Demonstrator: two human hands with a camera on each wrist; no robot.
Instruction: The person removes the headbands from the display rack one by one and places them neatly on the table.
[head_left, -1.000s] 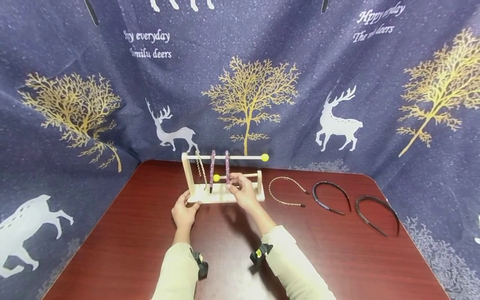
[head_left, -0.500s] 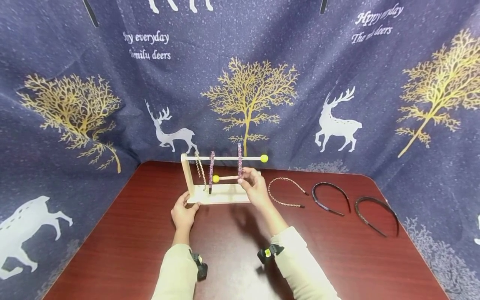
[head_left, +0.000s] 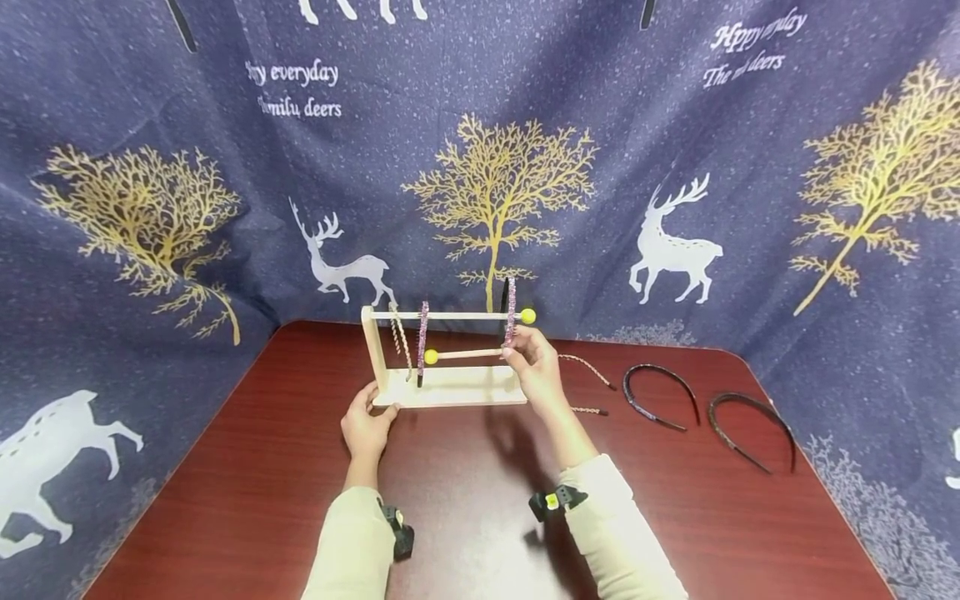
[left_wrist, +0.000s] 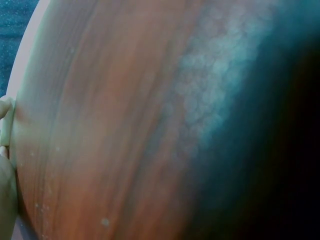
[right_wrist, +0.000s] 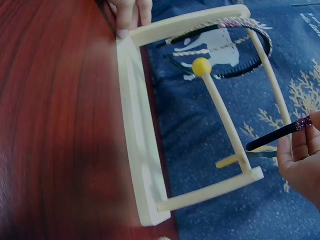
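Note:
My left hand (head_left: 366, 429) grips the left end of the base of a pale wooden headband stand (head_left: 450, 392). Between thumb and fingers, my right hand (head_left: 538, 367) pinches a purple glittery headband (head_left: 512, 300) near one end. This headband crosses the upper rod just left of its yellow end ball (head_left: 528, 317); its arch rises above the rod. In the right wrist view its dark end (right_wrist: 270, 137) sticks out from the fingers. Another purple headband (head_left: 422, 342) and a braided beige headband (head_left: 402, 342) hang on the upper rod, farther left.
A lower rod with a yellow ball (head_left: 431, 357) points left over the base. On the red-brown table (head_left: 247, 467) lie a braided headband (head_left: 588, 367), partly behind my right hand, and two dark headbands (head_left: 637, 404) (head_left: 727, 429) to the right. Behind hangs a blue patterned cloth (head_left: 570, 208).
My right hand has moved right, carrying the purple headband along the upper rod from near its middle to close by the end ball and lifting it slightly. My left hand stays put.

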